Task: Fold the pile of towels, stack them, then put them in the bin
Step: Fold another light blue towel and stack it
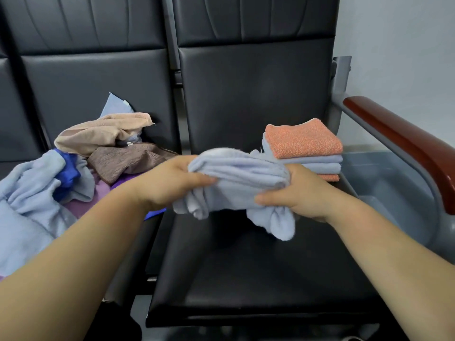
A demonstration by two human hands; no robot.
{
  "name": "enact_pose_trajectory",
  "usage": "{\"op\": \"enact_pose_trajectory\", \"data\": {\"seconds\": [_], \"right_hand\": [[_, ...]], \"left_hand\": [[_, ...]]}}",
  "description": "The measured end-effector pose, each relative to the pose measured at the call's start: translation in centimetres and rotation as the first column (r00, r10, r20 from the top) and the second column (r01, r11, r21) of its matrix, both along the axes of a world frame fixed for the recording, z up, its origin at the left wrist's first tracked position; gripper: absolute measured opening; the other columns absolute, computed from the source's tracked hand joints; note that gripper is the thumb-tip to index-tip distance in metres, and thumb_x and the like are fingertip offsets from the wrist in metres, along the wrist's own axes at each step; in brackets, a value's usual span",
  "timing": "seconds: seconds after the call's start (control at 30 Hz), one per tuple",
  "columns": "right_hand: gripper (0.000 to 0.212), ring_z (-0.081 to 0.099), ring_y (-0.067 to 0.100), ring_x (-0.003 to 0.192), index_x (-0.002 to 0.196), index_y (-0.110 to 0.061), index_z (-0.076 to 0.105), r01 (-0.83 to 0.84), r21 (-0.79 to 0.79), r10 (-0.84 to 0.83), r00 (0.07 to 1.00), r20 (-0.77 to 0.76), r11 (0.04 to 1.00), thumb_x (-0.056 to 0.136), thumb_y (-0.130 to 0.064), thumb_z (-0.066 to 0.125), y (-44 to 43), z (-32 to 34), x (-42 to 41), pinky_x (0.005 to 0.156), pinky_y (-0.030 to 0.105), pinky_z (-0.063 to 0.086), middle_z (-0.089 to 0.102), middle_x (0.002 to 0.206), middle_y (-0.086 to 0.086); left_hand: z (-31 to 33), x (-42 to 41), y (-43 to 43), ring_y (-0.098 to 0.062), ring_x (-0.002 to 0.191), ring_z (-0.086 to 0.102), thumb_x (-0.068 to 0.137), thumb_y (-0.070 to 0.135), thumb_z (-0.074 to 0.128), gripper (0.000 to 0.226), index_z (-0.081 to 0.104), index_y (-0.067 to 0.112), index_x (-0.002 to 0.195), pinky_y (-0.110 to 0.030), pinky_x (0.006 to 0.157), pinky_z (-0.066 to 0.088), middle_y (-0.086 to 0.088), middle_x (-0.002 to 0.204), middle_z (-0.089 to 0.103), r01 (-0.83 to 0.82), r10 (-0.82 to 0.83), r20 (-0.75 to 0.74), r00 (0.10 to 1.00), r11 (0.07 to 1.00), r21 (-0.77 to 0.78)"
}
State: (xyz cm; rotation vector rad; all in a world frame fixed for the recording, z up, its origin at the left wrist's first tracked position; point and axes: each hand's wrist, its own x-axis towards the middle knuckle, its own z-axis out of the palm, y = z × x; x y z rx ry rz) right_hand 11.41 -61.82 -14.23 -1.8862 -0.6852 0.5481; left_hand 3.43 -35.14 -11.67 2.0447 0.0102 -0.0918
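Both forearms reach in from the bottom corners to mid-frame, the left hand point(170, 182) and right hand point(299, 193) each curled tight around a bunched pale blue towel point(236, 178) held above the black seat point(258, 262). Left of frame lies the unfolded pile point(98, 156); the folded stack point(305, 148) sits just behind the right hand, with the grey bin point(394, 190) beyond the armrest point(403, 143) at right.

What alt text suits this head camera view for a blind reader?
The left hand and right hand grip a crumpled pale blue towel over a black padded seat. An orange-topped folded stack sits behind; a mixed pile lies left.
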Motion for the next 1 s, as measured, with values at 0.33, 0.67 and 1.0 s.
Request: {"op": "enact_pose_trajectory", "data": {"seconds": [0.33,0.67,1.0], "right_hand": [[0.024,0.058,0.011,0.05,0.085,-0.022,0.069,0.235,-0.223,-0.158,0.936,0.316,0.946,0.1,-0.036,0.059,0.4,0.8,0.9,0.049,0.025,0.039,0.064,0.055,0.004],[0.028,0.069,0.016,0.073,0.098,-0.018,0.061,0.106,-0.479,0.088,0.927,0.365,0.871,0.081,-0.033,0.077,0.8,-0.7,0.6,0.063,0.032,0.054,0.069,0.076,-0.002],[0.029,0.076,0.019,0.1,0.113,-0.018,0.075,-0.007,0.015,0.008,0.998,-0.07,1.0,0.085,-0.015,0.083,-0.1,0.3,0.9,0.091,0.039,0.061,0.08,0.104,0.005]], "left_hand": [[-0.8,0.3,-1.1,-0.011,0.049,0.052,0.078,0.019,0.087,0.025,0.064,0.01,0.077,-0.023,0.05,0.043,0.002,0.057,0.061,0.076,-0.083,0.004,0.997,0.927,0.368],[-0.3,0.4,-0.8,-0.032,0.07,0.069,0.087,0.008,0.066,0.036,0.063,-0.002,0.121,-0.034,0.057,0.056,-0.024,0.091,0.069,0.122,-0.104,0.065,0.992,0.855,-0.503],[-0.2,0.7,0.0,-0.04,0.059,0.067,0.087,0.02,0.07,0.019,0.066,0.004,0.097,-0.046,0.06,0.05,-0.026,0.067,0.069,-0.117,0.117,0.023,0.993,0.993,0.004]]}}
